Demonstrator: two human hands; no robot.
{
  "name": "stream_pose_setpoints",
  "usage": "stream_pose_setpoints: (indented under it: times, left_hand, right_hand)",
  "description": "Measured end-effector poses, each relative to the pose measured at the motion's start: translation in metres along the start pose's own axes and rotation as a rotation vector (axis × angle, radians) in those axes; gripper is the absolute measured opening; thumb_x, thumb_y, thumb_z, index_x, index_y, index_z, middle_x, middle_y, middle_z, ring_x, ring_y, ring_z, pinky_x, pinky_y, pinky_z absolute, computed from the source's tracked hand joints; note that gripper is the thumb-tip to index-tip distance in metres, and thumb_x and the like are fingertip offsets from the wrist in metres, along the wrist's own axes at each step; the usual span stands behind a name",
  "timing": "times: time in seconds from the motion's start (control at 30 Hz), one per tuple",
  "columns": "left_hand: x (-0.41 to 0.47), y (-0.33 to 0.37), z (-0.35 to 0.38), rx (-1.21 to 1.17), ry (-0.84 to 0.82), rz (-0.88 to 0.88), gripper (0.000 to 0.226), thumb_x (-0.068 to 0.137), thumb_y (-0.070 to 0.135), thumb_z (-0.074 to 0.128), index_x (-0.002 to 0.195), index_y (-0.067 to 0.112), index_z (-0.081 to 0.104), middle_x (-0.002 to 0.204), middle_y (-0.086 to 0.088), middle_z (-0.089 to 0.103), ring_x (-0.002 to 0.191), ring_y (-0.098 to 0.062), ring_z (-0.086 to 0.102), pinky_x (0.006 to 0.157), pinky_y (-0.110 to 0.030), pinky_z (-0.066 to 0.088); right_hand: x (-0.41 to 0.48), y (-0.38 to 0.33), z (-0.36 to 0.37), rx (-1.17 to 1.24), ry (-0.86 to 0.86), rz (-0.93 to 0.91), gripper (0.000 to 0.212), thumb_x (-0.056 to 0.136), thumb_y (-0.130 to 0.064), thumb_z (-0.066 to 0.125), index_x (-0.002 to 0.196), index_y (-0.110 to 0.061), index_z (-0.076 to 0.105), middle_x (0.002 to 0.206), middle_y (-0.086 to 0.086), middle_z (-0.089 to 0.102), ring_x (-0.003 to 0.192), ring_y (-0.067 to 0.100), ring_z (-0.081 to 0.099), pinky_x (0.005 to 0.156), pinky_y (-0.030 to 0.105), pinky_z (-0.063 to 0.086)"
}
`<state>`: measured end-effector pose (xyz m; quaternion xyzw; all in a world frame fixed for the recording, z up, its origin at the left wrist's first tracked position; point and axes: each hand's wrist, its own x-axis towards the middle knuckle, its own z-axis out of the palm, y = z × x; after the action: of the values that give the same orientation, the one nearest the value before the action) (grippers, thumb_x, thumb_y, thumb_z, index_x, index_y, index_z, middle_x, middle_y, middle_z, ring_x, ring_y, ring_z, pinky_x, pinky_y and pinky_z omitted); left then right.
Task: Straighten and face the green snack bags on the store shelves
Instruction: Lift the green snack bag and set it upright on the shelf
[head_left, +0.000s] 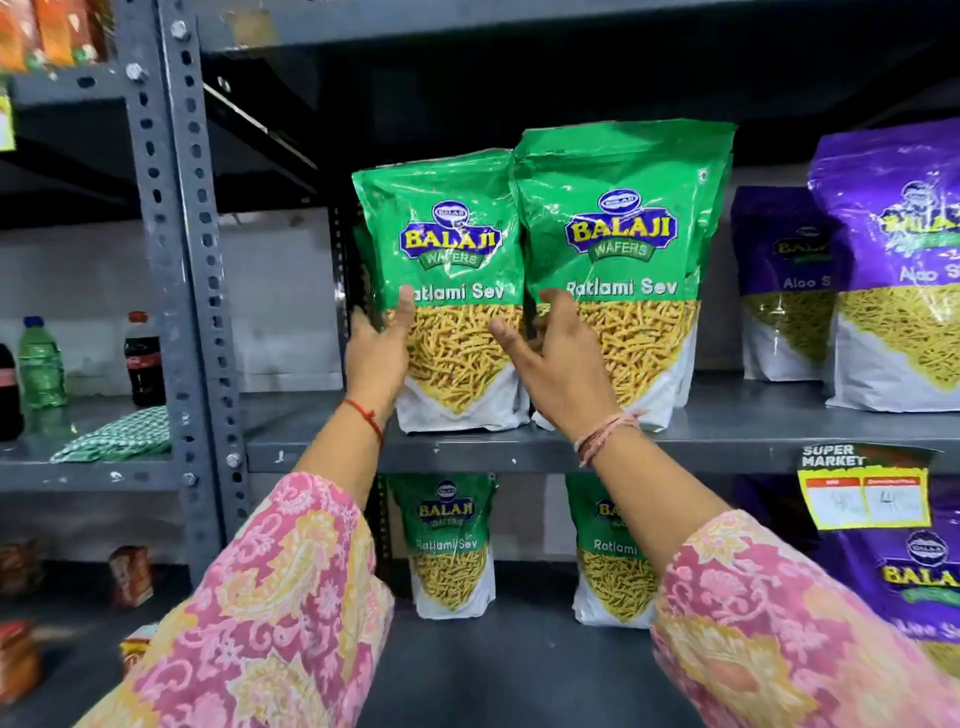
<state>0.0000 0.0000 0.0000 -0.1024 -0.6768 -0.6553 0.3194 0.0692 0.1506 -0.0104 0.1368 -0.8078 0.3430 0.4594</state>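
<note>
**Both hands on the left green bag, upper shelf**

Your pink patterned sleeves (270, 613) fill the bottom of the head view, both arms reaching up to the grey shelf (727, 441). Your left hand (376, 353) lies against the left edge of the left green bag (457, 291), thumb up on its front and the fingers spread loosely, not clamped. Your right hand (556, 358) sits at the seam between that bag and the right green bag (618, 260), fingers open and curled; whether they touch one bag or both is hard to tell.

Two green bags stand upright at the front of this shelf, labels facing you, touching side by side, with more seemingly tucked behind the right one. Two more green bags (452, 540) stand on the shelf below, the right one partly hidden by your forearm. Three purple bags (779, 280) show at right, two cut off by the frame edge. Three bottles (143, 358) stand on the left rack, one cropped.
</note>
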Motion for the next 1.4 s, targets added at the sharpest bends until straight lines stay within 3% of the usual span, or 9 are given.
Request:
stream_pose_setpoints:
  times: [0.23, 0.4, 0.57, 0.63, 0.83, 0.93, 1.0, 1.2, 1.4]
  left_hand:
    - [0.002, -0.016, -0.007, -0.131, -0.373, -0.054, 0.033, 0.078, 0.024, 0.063, 0.106, 0.01, 0.054, 0.091, 0.002, 0.063, 0.083, -0.01, 0.06, 0.066, -0.013, 0.051]
    - [0.005, -0.018, -0.016, -0.119, -0.364, 0.018, 0.03, 0.073, 0.022, 0.068, 0.099, 0.014, 0.054, 0.088, 0.005, 0.063, 0.087, -0.016, 0.061, 0.077, -0.022, 0.05]
    - [0.007, -0.019, -0.039, -0.129, -0.356, 0.012, 0.086, 0.014, 0.066, 0.076, 0.084, 0.022, 0.055, 0.088, 0.007, 0.064, 0.081, -0.004, 0.062, 0.058, -0.013, 0.051]
    - [0.01, -0.022, -0.044, -0.133, -0.348, 0.025, 0.089, 0.01, 0.068, 0.075, 0.084, 0.023, 0.055, 0.088, 0.008, 0.064, 0.079, -0.002, 0.062, 0.057, -0.012, 0.051]
    - [0.006, -0.024, -0.058, -0.109, -0.34, 0.065, 0.081, 0.025, 0.064, 0.078, 0.089, 0.019, 0.057, 0.094, 0.002, 0.066, 0.086, -0.009, 0.062, 0.077, -0.025, 0.053]
    - [-0.001, -0.021, -0.064, -0.103, -0.257, 0.136, 0.029, 0.067, 0.025, 0.073, 0.087, 0.018, 0.054, 0.1, -0.007, 0.065, 0.083, -0.005, 0.061, 0.086, -0.032, 0.05]
    - [-0.01, -0.018, -0.071, -0.094, -0.179, 0.217, 0.023, 0.071, 0.014, 0.068, 0.079, 0.026, 0.05, 0.091, 0.005, 0.062, 0.074, 0.007, 0.061, 0.079, -0.02, 0.05]
    - [-0.078, -0.02, -0.105, -0.015, -0.092, 0.361, 0.04, 0.049, 0.048, 0.076, 0.078, 0.036, 0.052, 0.07, 0.035, 0.067, 0.073, 0.017, 0.059, 0.068, -0.004, 0.047]
    - [-0.179, -0.062, -0.117, 0.023, -0.061, 0.204, 0.044, 0.039, 0.072, 0.059, 0.064, 0.035, 0.056, 0.062, 0.049, 0.057, 0.063, 0.027, 0.051, 0.057, 0.004, 0.039]
  right_hand:
    - [0.005, -0.011, 0.021, -0.076, -0.063, 0.081, 0.056, 0.084, -0.032, 0.058, 0.119, 0.003, 0.031, 0.099, 0.024, 0.059, 0.085, 0.032, 0.056, 0.066, 0.029, 0.035]
    - [0.009, -0.009, 0.028, 0.036, -0.014, 0.169, 0.049, 0.082, -0.022, 0.062, 0.118, -0.001, 0.036, 0.09, 0.009, 0.049, 0.084, 0.027, 0.05, 0.069, 0.028, 0.036]
    - [0.009, -0.004, 0.039, 0.015, -0.06, 0.189, 0.069, 0.077, -0.023, 0.068, 0.13, -0.003, 0.03, 0.129, 0.021, 0.047, 0.12, 0.032, 0.044, 0.098, 0.034, 0.035]
    - [0.011, -0.004, 0.041, 0.01, -0.142, 0.203, 0.065, 0.079, -0.028, 0.065, 0.129, -0.002, 0.033, 0.13, 0.021, 0.05, 0.121, 0.033, 0.045, 0.098, 0.034, 0.037]
    - [0.006, -0.002, 0.047, 0.291, -0.183, 0.253, 0.053, 0.079, -0.023, 0.065, 0.125, -0.004, 0.046, 0.126, 0.015, 0.058, 0.114, 0.024, 0.053, 0.096, 0.032, 0.041]
    - [0.002, -0.008, 0.05, 0.442, -0.109, 0.238, 0.06, 0.075, -0.013, 0.069, 0.128, -0.001, 0.043, 0.129, 0.017, 0.056, 0.113, 0.017, 0.052, 0.099, 0.027, 0.04]
    - [-0.003, -0.012, 0.051, 0.528, -0.073, 0.236, 0.065, 0.072, -0.008, 0.071, 0.129, -0.002, 0.042, 0.132, 0.017, 0.053, 0.118, 0.021, 0.052, 0.104, 0.032, 0.041]
    - [-0.06, -0.02, 0.039, 0.741, -0.062, 0.175, 0.059, 0.065, 0.0, 0.074, 0.12, -0.007, 0.053, 0.103, -0.005, 0.063, 0.105, 0.017, 0.06, 0.095, 0.033, 0.051]
    - [-0.157, 0.011, 0.038, 0.722, -0.094, 0.135, 0.055, 0.056, -0.008, 0.077, 0.106, -0.028, 0.064, 0.099, -0.015, 0.071, 0.099, 0.007, 0.063, 0.087, 0.027, 0.053]
